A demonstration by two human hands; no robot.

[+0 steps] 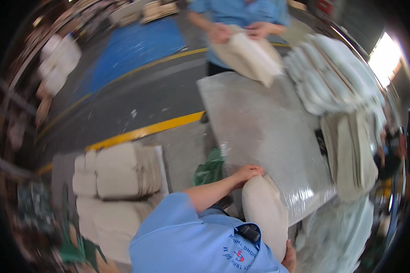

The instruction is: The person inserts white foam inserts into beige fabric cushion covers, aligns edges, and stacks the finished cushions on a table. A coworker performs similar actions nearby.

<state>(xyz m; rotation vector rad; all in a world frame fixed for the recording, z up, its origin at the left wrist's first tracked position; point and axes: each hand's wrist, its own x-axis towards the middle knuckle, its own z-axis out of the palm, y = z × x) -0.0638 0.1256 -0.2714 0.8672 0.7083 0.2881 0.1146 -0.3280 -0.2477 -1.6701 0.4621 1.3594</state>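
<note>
- Beige folded fabric bundle point(265, 218) stands on edge at the grey plastic-wrapped counter point(259, 123).
- Left hand point(247, 173) grips its top; right hand point(289, 258) clasps below.
- Best kept upright, both grips firm.

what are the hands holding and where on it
Both hands hold one folded beige cloth bundle by its opposite ends: the left hand on the far end at the table edge, the right hand under the near end.

Clear plastic wrap point(259, 123) covers table; no labels, signs, screens.
</note>
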